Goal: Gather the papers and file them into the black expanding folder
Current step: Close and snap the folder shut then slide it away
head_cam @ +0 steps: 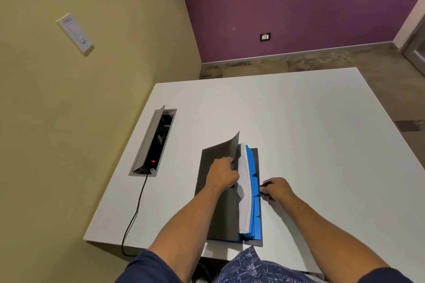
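The black expanding folder (217, 211) lies on the white table (310, 126) near its front edge, front cover lifted. White papers (243, 190) stand inside it, in front of several blue dividers (254, 209). My left hand (222, 173) grips the black cover's upper edge with fingers curled over it, next to the papers. My right hand (277, 188) rests at the folder's right edge, fingertips pinched on the black back edge by the divider tabs.
An open grey cable box (153, 142) is set into the table at the left, a red light lit inside, and a black cord (138, 204) runs from it over the front edge. The olive wall is close on the left.
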Demonstrator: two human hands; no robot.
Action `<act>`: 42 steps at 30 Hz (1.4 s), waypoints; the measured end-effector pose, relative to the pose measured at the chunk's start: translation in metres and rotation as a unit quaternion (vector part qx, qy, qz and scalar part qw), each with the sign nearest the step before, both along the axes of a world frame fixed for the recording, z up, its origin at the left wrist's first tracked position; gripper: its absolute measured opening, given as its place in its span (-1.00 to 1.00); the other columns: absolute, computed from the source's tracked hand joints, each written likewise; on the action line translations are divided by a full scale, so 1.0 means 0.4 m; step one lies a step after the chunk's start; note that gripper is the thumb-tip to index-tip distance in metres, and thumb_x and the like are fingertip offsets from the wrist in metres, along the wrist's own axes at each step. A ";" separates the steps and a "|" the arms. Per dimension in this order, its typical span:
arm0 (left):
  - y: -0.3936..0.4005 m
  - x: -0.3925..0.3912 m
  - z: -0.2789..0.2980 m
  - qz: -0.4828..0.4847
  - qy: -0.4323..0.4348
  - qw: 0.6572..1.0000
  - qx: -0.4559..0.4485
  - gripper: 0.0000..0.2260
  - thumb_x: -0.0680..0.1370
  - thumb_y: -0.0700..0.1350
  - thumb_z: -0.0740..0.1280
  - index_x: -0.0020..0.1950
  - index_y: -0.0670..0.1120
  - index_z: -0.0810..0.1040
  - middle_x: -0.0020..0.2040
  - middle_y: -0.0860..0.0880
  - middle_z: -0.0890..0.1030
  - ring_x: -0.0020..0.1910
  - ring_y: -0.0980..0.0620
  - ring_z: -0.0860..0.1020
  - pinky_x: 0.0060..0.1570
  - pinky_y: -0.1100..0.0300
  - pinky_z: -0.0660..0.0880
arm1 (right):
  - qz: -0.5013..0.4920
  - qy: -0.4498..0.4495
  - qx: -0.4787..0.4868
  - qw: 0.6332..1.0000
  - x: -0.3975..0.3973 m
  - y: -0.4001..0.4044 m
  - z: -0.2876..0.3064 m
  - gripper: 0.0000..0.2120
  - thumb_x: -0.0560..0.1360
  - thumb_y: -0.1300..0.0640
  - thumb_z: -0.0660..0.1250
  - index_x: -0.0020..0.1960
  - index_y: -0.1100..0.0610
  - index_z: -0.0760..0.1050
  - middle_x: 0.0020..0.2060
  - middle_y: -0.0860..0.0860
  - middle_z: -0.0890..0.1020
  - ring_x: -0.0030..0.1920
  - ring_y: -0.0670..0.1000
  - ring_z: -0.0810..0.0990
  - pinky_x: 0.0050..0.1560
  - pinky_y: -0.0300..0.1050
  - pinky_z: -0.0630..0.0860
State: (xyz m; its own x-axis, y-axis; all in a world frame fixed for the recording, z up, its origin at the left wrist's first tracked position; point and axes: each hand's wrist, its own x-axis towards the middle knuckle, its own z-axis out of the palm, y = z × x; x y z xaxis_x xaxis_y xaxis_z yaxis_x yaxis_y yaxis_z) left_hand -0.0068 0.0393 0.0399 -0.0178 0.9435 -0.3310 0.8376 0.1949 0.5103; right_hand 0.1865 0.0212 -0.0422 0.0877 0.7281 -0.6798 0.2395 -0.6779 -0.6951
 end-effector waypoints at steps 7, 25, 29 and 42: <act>-0.018 0.036 -0.060 -0.132 0.047 0.985 -0.103 -0.56 0.58 0.13 0.37 0.37 -0.08 0.52 0.30 -0.10 0.61 0.23 -0.10 0.59 0.22 0.05 0.52 | -0.066 -0.011 0.027 0.997 0.012 -0.010 -0.007 -0.84 0.49 0.41 0.32 -0.09 0.31 0.68 -0.35 0.20 0.67 -0.36 0.10 0.61 -0.20 -0.04 0.56; -0.090 -0.027 -0.188 -0.261 0.230 0.920 -0.179 -0.15 0.53 0.17 0.42 0.68 0.14 0.00 0.71 -0.05 -0.04 0.63 -0.24 0.14 0.54 -0.15 0.28 | -0.079 -0.161 0.161 0.971 0.156 -0.069 -0.055 -0.79 0.58 0.21 0.36 0.19 0.17 0.64 -0.07 0.09 0.72 -0.13 0.07 0.61 -0.12 -0.18 0.49; -0.076 -0.024 -0.191 -0.267 0.244 0.912 -0.193 -0.15 0.52 0.21 0.41 0.68 0.16 0.01 0.71 -0.03 -0.01 0.62 -0.25 0.16 0.51 -0.19 0.32 | 0.053 -0.193 0.200 0.959 0.142 -0.105 -0.069 -0.64 0.58 0.15 0.35 0.36 -0.05 0.57 0.17 -0.05 0.71 0.11 0.09 0.67 0.09 -0.06 0.57; -0.069 -0.010 -0.186 -0.253 0.248 0.911 -0.212 -0.12 0.48 0.20 0.46 0.67 0.20 0.03 0.71 0.03 -0.01 0.60 -0.22 0.21 0.47 -0.16 0.37 | 0.373 -0.393 0.211 0.813 0.143 -0.108 -0.160 -0.39 0.64 0.12 0.16 0.66 0.06 0.08 0.64 0.03 0.15 0.63 0.07 0.15 0.56 0.02 0.17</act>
State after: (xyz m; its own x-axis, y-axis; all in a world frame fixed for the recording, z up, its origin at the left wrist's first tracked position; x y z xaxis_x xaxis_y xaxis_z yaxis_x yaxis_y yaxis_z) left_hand -0.0110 0.0116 -0.0344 0.1371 0.6620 -0.7369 0.9822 -0.1875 0.0142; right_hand 0.2437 -0.0221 -0.1062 -0.1993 0.9322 -0.3022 0.9578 0.1201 -0.2612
